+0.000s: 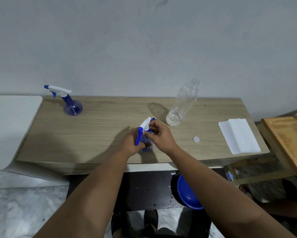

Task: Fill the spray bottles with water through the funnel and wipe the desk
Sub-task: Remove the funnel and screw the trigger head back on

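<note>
Honestly, the near spray bottle (145, 143) sat mid-counter (96, 134), left hand (131, 145) wrapped round its body, right hand (159, 134) pinching the white sprayer head (146, 125). Light thin plastic, probably slick if wet, so the narrow neck looked the safest hold.

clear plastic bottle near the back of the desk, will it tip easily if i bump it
Probably: the clear plastic bottle is tall, narrow and holds only a little water at the bottom, so likely light. It's uncapped, its cap lying apart, so it could spill.
</note>
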`<control>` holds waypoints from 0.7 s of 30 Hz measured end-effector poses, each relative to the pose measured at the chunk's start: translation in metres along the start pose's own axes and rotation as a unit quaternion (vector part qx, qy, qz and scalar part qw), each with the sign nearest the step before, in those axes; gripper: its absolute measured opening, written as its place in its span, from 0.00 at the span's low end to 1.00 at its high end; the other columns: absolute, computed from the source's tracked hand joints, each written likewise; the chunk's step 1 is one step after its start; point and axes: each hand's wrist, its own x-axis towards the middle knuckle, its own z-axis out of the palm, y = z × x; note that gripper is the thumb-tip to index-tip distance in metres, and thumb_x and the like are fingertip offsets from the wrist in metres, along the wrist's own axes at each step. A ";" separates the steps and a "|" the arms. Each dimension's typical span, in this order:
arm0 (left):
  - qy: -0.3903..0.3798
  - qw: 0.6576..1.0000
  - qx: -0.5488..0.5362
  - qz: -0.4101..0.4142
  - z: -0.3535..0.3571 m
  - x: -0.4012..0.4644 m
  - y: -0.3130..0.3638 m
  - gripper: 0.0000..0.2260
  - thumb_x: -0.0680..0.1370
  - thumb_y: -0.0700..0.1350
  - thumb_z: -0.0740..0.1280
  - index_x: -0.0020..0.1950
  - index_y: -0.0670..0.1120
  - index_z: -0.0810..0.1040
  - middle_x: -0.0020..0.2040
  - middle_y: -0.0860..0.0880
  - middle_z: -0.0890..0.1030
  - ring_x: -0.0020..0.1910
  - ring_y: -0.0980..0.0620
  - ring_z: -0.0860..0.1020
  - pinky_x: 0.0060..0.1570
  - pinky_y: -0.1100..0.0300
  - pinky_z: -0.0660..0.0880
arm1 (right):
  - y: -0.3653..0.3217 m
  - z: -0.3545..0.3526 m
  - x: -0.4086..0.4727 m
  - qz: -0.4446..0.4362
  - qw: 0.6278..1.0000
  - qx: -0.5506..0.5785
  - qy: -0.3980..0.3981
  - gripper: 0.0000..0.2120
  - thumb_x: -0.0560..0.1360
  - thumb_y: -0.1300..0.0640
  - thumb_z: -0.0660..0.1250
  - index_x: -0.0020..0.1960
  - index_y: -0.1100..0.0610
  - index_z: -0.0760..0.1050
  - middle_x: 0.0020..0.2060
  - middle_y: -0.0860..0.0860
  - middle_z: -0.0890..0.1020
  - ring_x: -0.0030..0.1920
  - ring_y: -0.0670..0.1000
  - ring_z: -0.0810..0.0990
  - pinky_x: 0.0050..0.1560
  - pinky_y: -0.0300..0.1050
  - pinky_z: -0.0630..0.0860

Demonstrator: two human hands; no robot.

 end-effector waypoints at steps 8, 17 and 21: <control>0.010 1.000 -0.019 -0.013 -0.001 -0.015 0.020 0.11 0.70 0.46 0.75 0.52 0.52 0.84 0.46 0.51 0.87 0.49 0.50 0.85 0.48 0.47 0.84 | 0.000 0.006 -0.006 0.006 0.999 0.023 0.022 0.12 0.75 0.62 0.77 0.54 0.60 0.77 0.49 0.54 0.87 0.53 0.53 0.86 0.58 0.51 0.83; 0.010 1.000 0.018 -0.018 -0.002 -0.009 0.015 0.19 0.66 0.50 0.78 0.57 0.56 0.81 0.48 0.55 0.86 0.49 0.54 0.85 0.50 0.54 0.82 | 0.001 0.000 -0.002 0.013 1.000 -0.008 0.012 0.11 0.75 0.64 0.77 0.53 0.60 0.78 0.50 0.55 0.87 0.54 0.51 0.86 0.59 0.47 0.81; 0.014 0.999 0.017 -0.031 0.001 -0.017 0.030 0.10 0.72 0.39 0.73 0.46 0.55 0.81 0.40 0.56 0.83 0.38 0.61 0.82 0.34 0.70 0.76 | 0.001 0.008 -0.003 0.015 0.998 -0.031 0.046 0.16 0.71 0.60 0.81 0.45 0.56 0.73 0.43 0.51 0.85 0.44 0.47 0.83 0.48 0.42 0.80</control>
